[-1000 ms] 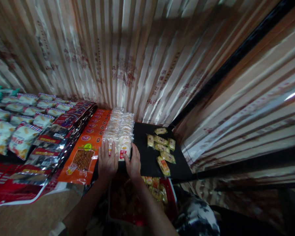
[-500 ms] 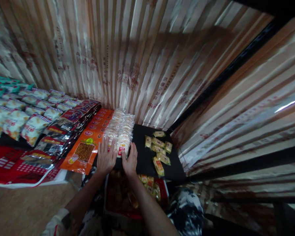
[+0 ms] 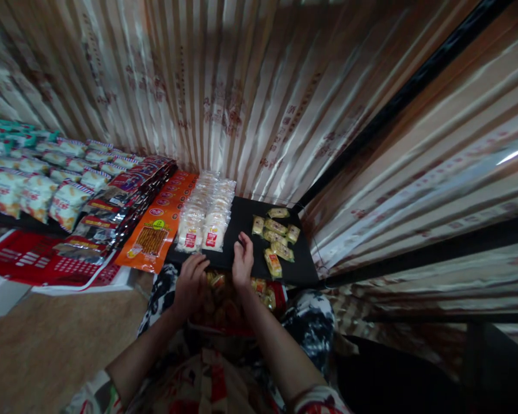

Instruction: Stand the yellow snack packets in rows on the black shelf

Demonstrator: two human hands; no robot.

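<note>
left hand point(image 3: 192, 282), lower centre of frame: showing its back, fingers bending together over the near edge of the black shelf point(image 3: 237, 221). palm side facing away, so cannot tell whether its grip is wide, narrow or holding anything. fingertips pointing at the white packets point(image 3: 216, 221) and stopping just short of them.

right hand point(image 3: 243, 259), slightly right of centre: turning its thumb side up, fingers curling loosely, grip half wide, nothing showing in it. hovering at the shelf's near edge, between the white packets and the loose yellow packets point(image 3: 275, 225).

white packets lying at centre of frame, forming two columns running back toward the pleated curtain point(image 3: 198, 75); front ones showing red labels. yellow packets lying in a small scattered group, right of centre. red crate point(image 3: 282, 296) sitting below the shelf edge, holding more yellow ones, partly hidden by the arms.

left of the white columns: orange bag point(image 3: 151, 236) lying flat, then dark packets point(image 3: 106, 210) overlapping in a row, then pale puffed bags point(image 3: 71, 204) filling the left.
</note>
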